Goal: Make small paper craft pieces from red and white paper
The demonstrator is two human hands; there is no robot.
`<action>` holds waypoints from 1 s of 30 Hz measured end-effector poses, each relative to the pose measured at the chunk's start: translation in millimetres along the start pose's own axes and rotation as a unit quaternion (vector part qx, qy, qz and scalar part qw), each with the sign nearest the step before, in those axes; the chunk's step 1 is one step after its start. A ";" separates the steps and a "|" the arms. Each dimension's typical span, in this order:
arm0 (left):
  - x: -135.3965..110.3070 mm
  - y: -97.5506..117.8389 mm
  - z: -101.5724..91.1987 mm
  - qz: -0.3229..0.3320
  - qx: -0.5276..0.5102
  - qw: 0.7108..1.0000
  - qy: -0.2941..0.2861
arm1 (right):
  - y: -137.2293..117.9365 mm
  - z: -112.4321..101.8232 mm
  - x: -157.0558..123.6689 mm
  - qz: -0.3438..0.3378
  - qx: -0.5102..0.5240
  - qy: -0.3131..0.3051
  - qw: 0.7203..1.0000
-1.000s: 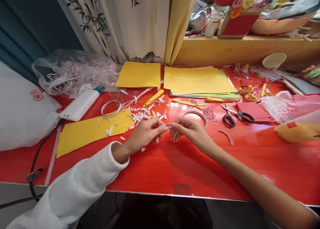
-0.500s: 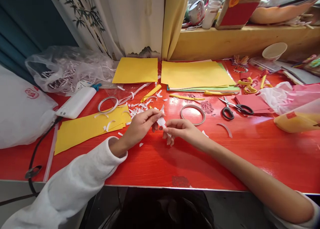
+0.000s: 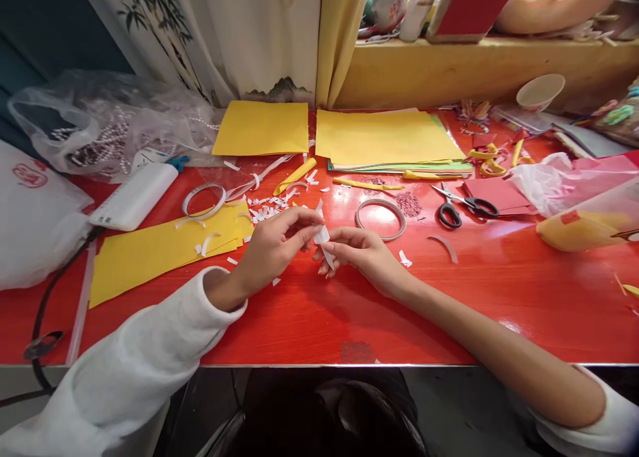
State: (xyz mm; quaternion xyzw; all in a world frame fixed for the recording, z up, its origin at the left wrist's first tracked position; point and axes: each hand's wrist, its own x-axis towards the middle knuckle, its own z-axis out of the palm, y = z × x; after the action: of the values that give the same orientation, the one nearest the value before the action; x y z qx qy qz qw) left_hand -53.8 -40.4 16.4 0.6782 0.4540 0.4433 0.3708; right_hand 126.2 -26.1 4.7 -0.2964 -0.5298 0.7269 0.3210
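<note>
Over the red table, my left hand and my right hand meet fingertip to fingertip. Both pinch a small white paper strip between thumb and fingers. The strip is bent and hangs down a little between the hands. Just behind the hands lies a heap of small white paper scraps. A thin tape ring lies flat on the table right behind my right hand.
Yellow paper sheets lie at the left and at the back. Black-handled scissors rest to the right, near red paper and plastic bags. A white box and another tape ring sit at left.
The strip was held stretched level between the hands; now it is bent and hangs lower. Both hands have drawn slightly closer to me. The view has tilted down.
</note>
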 end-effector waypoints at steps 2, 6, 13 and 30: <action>-1.0 1.0 0.9 0.006 0.003 1.000 0.001 | -1.2 0.4 0.1 0.000 0.001 0.002 1.000; -2.2 2.1 2.1 0.012 0.006 1.000 0.009 | -3.5 -0.3 -0.2 0.012 0.000 0.003 1.000; -2.5 2.8 3.7 0.016 -0.018 1.000 0.010 | -3.1 0.3 -1.9 0.020 0.013 0.000 1.000; 4.4 2.4 0.7 -0.026 -0.136 0.987 0.078 | -13.8 -11.4 -2.0 -0.069 0.038 0.074 0.994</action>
State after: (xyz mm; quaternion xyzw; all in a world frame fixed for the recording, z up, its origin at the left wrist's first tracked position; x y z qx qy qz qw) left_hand -51.6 -37.1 19.5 0.5730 0.4341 0.5426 0.4345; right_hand 138.4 -17.8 15.2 -0.2999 -0.4956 0.6987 0.4199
